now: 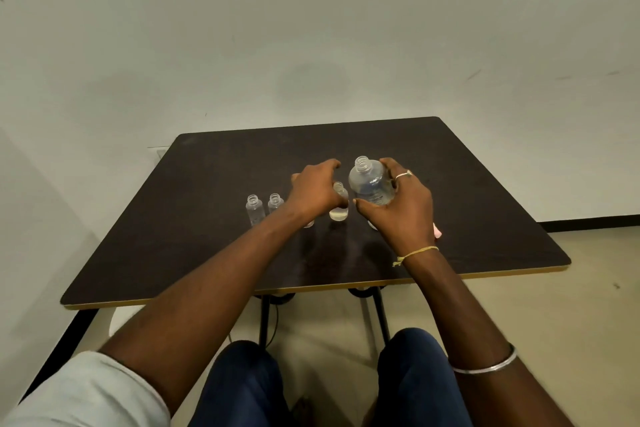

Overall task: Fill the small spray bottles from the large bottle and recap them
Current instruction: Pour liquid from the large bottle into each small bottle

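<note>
Near the middle of the dark table (173, 218), the right hand (401, 215) clasps the uncapped large bottle (369, 184). At its nine o'clock a small bottle (338, 204) stands against the left hand (313, 191), whose fingers curl. Whether that hand grips it, I cannot tell. Two more open small bottles (255, 210) stand at the left hand's nine o'clock.
</note>
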